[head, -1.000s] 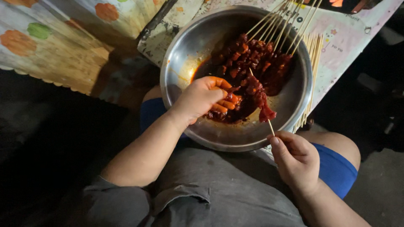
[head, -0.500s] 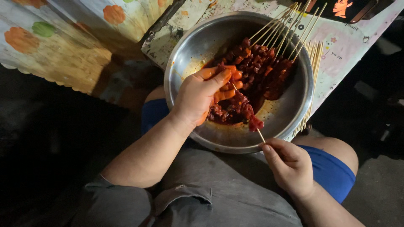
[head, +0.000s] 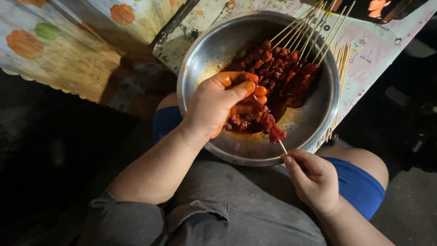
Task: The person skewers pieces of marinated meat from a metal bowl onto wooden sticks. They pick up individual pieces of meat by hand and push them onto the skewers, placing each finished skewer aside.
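A wide steel bowl (head: 218, 45) rests on my lap, holding red marinated meat pieces (head: 291, 79) and several filled skewers leaning on its far rim. My left hand (head: 214, 105), stained with sauce, reaches into the bowl and pinches meat at the upper part of a thin wooden skewer (head: 282, 146). My right hand (head: 314, 180) sits just outside the bowl's near rim and grips the skewer's bare lower end. A few meat chunks (head: 272, 130) are threaded on that stick.
A bundle of bare bamboo sticks (head: 339, 77) lies along the bowl's right side on printed paper (head: 378, 43). A patterned cloth with orange and green spots (head: 59, 45) covers the surface at the upper left. Dark floor surrounds my knees.
My left hand shifted from the loose meat onto the skewer and closed its fingers over a piece. The right hand kept its grip on the stick, and the view moved slightly.
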